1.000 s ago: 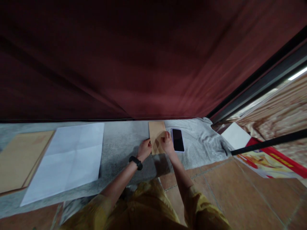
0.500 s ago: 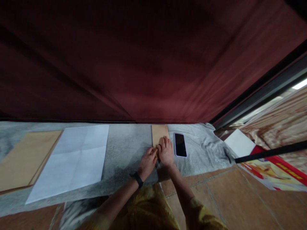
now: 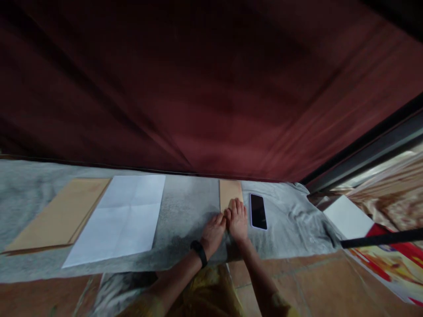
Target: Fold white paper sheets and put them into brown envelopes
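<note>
A folded piece of brown paper (image 3: 230, 190) lies on the grey cloth in front of me, its near end covered by my hands. My left hand (image 3: 214, 230), with a black band on the wrist, is at the paper's near left edge; its fingers are bent together and pinch the edge. My right hand (image 3: 238, 222) rests flat on the near part of the paper, fingers stretched forward. The two hands touch at the thumbs. Just right of my right hand lies a phone (image 3: 258, 211) with a dark screen and a pale purple case.
A large creased white sheet (image 3: 124, 220) lies to the left, beside a stack of brown paper (image 3: 62, 213). Dark red fabric (image 3: 211, 110) hangs behind the grey cloth (image 3: 185, 207). On the right are a black bar (image 3: 383, 238) and a colourful printed box (image 3: 393, 264) over tiled floor.
The view has shifted, so everything sits a little lower and further right. My hands stay together on the brown paper, with the right fingers still flat on it.
</note>
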A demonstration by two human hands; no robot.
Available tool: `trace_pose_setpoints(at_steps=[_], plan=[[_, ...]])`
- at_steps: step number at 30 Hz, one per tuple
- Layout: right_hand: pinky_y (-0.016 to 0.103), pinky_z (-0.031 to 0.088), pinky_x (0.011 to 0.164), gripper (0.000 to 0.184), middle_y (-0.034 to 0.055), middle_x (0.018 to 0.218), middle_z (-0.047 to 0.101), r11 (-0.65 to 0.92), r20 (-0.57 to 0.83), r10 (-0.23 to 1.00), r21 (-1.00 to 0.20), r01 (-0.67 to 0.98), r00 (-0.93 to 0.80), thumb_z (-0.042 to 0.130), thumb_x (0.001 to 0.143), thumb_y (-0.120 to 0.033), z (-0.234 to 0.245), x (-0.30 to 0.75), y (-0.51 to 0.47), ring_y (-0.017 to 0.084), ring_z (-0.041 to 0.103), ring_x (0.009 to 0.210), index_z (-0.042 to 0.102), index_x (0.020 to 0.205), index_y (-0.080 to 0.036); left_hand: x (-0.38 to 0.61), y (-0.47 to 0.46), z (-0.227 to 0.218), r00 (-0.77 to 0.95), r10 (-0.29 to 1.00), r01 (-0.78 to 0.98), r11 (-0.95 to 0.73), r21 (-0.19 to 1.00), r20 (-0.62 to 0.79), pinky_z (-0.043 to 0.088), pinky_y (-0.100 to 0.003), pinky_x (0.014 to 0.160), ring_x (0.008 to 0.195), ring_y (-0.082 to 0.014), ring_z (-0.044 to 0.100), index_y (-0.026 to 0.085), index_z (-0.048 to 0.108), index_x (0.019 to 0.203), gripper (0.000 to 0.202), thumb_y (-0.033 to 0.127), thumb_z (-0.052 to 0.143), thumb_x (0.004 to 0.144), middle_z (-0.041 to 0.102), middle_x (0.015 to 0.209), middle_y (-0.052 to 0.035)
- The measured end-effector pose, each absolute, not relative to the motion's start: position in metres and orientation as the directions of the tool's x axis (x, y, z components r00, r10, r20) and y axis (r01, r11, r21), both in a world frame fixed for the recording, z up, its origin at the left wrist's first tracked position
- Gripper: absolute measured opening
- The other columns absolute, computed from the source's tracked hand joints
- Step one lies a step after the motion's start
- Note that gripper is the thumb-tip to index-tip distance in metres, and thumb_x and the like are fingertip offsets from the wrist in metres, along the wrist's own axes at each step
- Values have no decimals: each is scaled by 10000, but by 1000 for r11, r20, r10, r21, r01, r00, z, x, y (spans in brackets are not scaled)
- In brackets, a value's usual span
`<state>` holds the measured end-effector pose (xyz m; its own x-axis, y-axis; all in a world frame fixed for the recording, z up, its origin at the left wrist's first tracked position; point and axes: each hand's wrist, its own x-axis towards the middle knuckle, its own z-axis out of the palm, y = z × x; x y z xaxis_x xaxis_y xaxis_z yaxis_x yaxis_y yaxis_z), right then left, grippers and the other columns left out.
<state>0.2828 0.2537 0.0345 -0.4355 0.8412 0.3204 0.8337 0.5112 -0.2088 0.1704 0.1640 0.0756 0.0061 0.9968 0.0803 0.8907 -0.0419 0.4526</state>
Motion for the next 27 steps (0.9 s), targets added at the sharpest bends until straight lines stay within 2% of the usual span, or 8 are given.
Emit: trace_pose_setpoints(at_steps=[5, 9, 12, 15, 17, 19, 23, 27], plan=[[609, 283, 1155, 525, 206, 1553, 406, 614, 420, 774, -315, 724, -474, 311, 1036, -379, 39, 291, 249, 328, 267, 1495, 452, 1469, -118, 163, 148, 79, 3, 995, 864, -53, 501, 99, 434, -402, 1112, 1322, -256, 521, 155, 512, 1388, 474, 169, 523, 914, 513, 1476, -141], [603, 360, 1131, 556, 196, 1560, 388, 581, 427, 814, -580, 571, -394, 388, 998, -441, 36, 279, 231, 330, 332, 1462, 453, 1468, -150, 113, 110, 81, -165, 969, 876, 58, 480, 184, 397, -454, 1150, 1375, -259, 470, 220, 492, 1422, 489, 243, 530, 935, 479, 1522, -98], [555, 436, 1097, 536, 165, 1433, 541, 445, 272, 870, -793, 416, -412, 457, 942, -476, 29, 252, 201, 318, 506, 1334, 557, 1379, -182, 56, 65, 78, -361, 892, 871, 218, 440, 273, 424, -462, 1124, 1373, -263, 472, 223, 457, 1456, 502, 250, 487, 956, 470, 1520, -120], [494, 555, 964, 480, 131, 1267, 663, 169, 1, 860, -944, 284, -510, 478, 906, -464, 23, 211, 162, 288, 662, 1111, 634, 1283, -210, 4, 11, 71, -472, 794, 866, 336, 372, 383, 420, -510, 1113, 1433, -313, 394, 197, 414, 1489, 557, 379, 495, 968, 447, 1527, -166], [439, 611, 840, 431, 104, 1221, 684, 1, -131, 810, -975, 224, -572, 490, 883, -433, 24, 180, 136, 258, 701, 980, 667, 1227, -244, -19, -22, 64, -465, 790, 882, 371, 292, 400, 382, -540, 1130, 1473, -340, 324, 209, 403, 1501, 599, 440, 510, 959, 417, 1555, -164], [396, 622, 775, 388, 83, 1176, 692, -76, -197, 755, -974, 214, -626, 522, 855, -382, 28, 150, 116, 232, 704, 910, 685, 1185, -261, -34, -45, 59, -475, 788, 880, 421, 222, 391, 372, -565, 1121, 1478, -365, 310, 194, 419, 1495, 636, 508, 508, 950, 410, 1559, -186], [300, 604, 665, 344, 43, 1054, 694, -95, -255, 710, -959, 269, -657, 538, 841, -311, 39, 105, 93, 170, 672, 760, 701, 1139, -263, -47, -64, 56, -464, 833, 886, 439, 153, 301, 405, -542, 1092, 1402, -374, 434, 143, 520, 1426, 679, 591, 527, 916, 504, 1484, -221], [247, 563, 575, 368, 38, 992, 678, -57, -258, 717, -947, 315, -647, 516, 858, -247, 44, 88, 87, 151, 649, 699, 686, 1184, -253, -45, -61, 68, -465, 862, 885, 446, 131, 203, 409, -530, 1089, 1368, -375, 480, 167, 551, 1410, 697, 606, 594, 870, 523, 1474, -211]])
